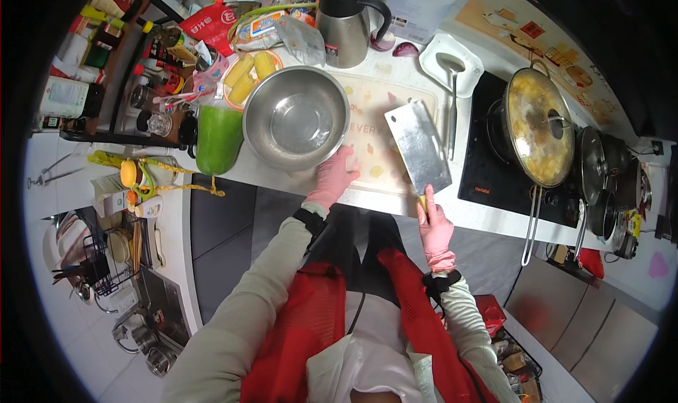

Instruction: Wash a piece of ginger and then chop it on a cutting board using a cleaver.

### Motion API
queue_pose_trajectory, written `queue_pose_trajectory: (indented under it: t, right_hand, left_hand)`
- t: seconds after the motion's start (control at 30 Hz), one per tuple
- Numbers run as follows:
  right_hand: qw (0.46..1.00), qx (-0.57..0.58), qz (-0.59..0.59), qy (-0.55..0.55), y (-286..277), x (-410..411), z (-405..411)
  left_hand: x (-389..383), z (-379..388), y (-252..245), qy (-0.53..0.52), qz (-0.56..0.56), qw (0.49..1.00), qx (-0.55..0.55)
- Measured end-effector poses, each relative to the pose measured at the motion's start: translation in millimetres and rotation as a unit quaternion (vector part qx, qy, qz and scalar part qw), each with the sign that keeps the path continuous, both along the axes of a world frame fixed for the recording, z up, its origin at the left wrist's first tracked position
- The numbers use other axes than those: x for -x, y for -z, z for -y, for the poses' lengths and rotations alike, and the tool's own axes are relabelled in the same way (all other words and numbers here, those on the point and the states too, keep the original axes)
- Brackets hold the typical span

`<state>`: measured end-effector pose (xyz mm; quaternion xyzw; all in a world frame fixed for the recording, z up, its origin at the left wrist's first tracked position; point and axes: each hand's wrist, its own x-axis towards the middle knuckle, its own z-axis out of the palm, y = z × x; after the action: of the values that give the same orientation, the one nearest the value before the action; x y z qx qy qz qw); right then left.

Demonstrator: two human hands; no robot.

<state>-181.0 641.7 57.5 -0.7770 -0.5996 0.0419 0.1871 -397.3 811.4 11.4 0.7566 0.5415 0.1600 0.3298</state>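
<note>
My right hand (436,228), in a pink glove, holds a Chinese cleaver (420,146) by its handle, the broad blade over the right part of a patterned cutting board (365,162). An empty stainless steel bowl (296,118) overlaps the board's left part. My left hand (337,175), gloved too, is at the bowl's lower right rim with the thumb apart; whether it grips the rim cannot be told. Left of the bowl lies a green gourd or melon piece (218,138), and behind that a plate holds peeled corn cobs (243,80).
A glass-lidded pan (540,128) of food sits on the black cooktop (476,175), its long handle jutting past the counter edge. A ladle (453,106) rests on a white dish (474,59). Behind the board stand a steel jug (344,35) and onion pieces (406,49). A bottle rack (111,80) is at left.
</note>
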Motion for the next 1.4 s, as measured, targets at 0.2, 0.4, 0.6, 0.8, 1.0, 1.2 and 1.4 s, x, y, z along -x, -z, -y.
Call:
queue_pose_trajectory:
  t: [0.2, 0.4, 0.6, 0.8, 1.0, 1.2, 1.4]
  right_hand:
    - [0.996, 0.08, 0.005, -0.031, 46.2, 1.3, 15.2]
    - [0.999, 0.027, -0.011, -0.034, 25.6, -5.8, 8.4]
    - [0.995, 0.102, -0.015, 0.005, 19.1, -9.8, 3.6]
    - [0.998, 0.05, -0.031, -0.008, 27.1, -12.4, 15.3]
    - [0.996, 0.092, -0.01, -0.014, 25.5, -12.4, 4.0]
    - [0.961, -0.009, -0.276, -0.013, 8.3, -32.3, -3.8]
    - [0.769, 0.097, -0.618, 0.131, -68.0, -49.9, -33.7]
  left_hand:
    - [-8.4, -4.2, -1.8, 0.002, 0.014, 1.0, 0.001]
    - [-2.5, -1.4, 3.1, 0.007, 0.02, 1.0, -0.015]
    - [-11.4, -0.2, -6.6, 0.0, -0.011, 1.0, 0.009]
    - [-6.0, 2.7, -6.7, 0.0, -0.018, 1.0, -0.004]
    - [-7.2, -2.6, -3.3, 0.003, -0.013, 1.0, 0.001]
    - [-11.7, 3.4, -12.5, 0.0, -0.049, 0.999, 0.013]
    - [-57.5, -17.2, -19.9, 0.084, -0.037, 0.994, -0.057]
